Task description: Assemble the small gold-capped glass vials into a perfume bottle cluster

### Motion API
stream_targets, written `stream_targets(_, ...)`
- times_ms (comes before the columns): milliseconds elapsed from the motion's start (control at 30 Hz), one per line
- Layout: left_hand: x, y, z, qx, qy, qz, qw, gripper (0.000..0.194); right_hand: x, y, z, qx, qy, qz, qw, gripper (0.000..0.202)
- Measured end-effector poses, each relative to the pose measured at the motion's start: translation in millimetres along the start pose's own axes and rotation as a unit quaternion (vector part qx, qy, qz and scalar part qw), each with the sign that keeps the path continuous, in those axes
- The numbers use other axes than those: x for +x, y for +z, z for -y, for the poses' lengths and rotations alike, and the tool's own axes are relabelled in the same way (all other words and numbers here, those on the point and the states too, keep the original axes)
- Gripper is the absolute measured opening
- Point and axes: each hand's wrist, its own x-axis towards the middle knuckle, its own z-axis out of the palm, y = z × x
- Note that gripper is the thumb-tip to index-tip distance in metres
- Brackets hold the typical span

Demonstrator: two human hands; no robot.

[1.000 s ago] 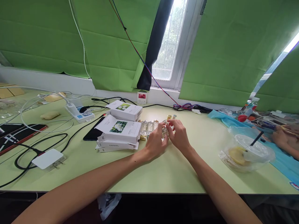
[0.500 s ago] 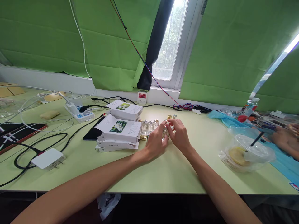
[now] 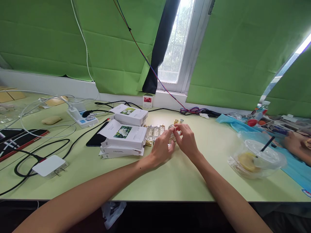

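My left hand (image 3: 161, 149) and my right hand (image 3: 187, 139) meet over the middle of the pale green table (image 3: 175, 174). Between their fingertips they pinch a small clear glass bottle (image 3: 172, 135) with a gold top. Just left of it stands a row of similar small bottles (image 3: 153, 132) with gold caps. Two more gold caps (image 3: 178, 122) sit behind my right hand. White boxes with a flower picture (image 3: 124, 136) are stacked to the left of the row, and another such box (image 3: 130, 115) lies behind them.
A black phone (image 3: 95, 139), a power strip (image 3: 81, 117), a white charger (image 3: 48, 165) and cables lie at the left. A plastic cup with a straw in a clear bag (image 3: 256, 158) stands at the right. Another person's hand (image 3: 295, 146) rests at the far right.
Both of my hands stay on the small bottle with only slight finger shifts. The other person's hand at the far right has moved a little.
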Motion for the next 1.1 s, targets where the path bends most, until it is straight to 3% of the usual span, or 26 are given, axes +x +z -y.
stream_targets(1100, 0.5, -2.9, -3.7, -0.024, 0.001, 0.016, 1.000, 0.063, -0.6, 3.6, 1.0, 0.085, 0.055, -0.034, 0.994, 0.022)
